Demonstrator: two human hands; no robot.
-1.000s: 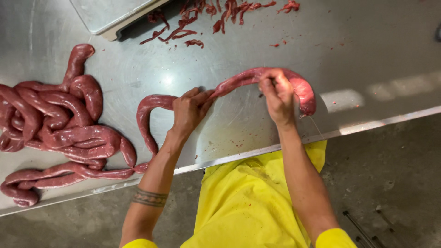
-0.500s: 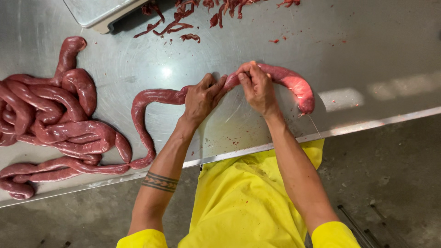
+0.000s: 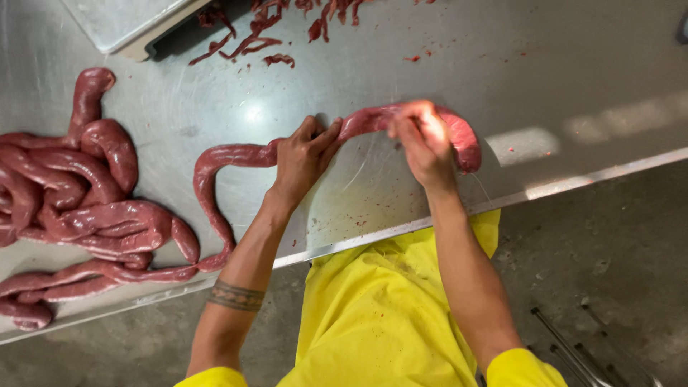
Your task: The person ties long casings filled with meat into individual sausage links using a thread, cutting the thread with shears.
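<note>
The sausage length (image 3: 373, 122), a raw red-pink filled casing, lies across the steel table (image 3: 545, 79) near its front edge, roughly in the middle of the table's width. The left hand (image 3: 304, 158) grasps it from above, thumb and fingers pinched around the casing where it narrows. The right hand (image 3: 423, 143) is clenched over the thicker part just beside it, fingers curled around the sausage; the hand looks slightly blurred. Between the two hands a short stretch of casing rises a little off the table. Past the right hand the sausage bends down into a rounded end (image 3: 466, 147) that points toward the front edge. From the left hand the casing runs left, curves down in a loop (image 3: 208, 193) toward the front edge and joins the pile of coiled sausage (image 3: 79, 193), which fills the table's left side, with some coils reaching right to the front edge.

Thin strings (image 3: 358, 172) trail on the table below the hands. Red meat scraps (image 3: 272, 29) lie scattered along the back edge, next to a pale board (image 3: 125, 25) at the back left. The person wears a yellow apron (image 3: 380, 315) and stands against the front edge; the left forearm bears a dark band tattoo (image 3: 235, 295). The floor (image 3: 609, 244) below is grey concrete.
</note>
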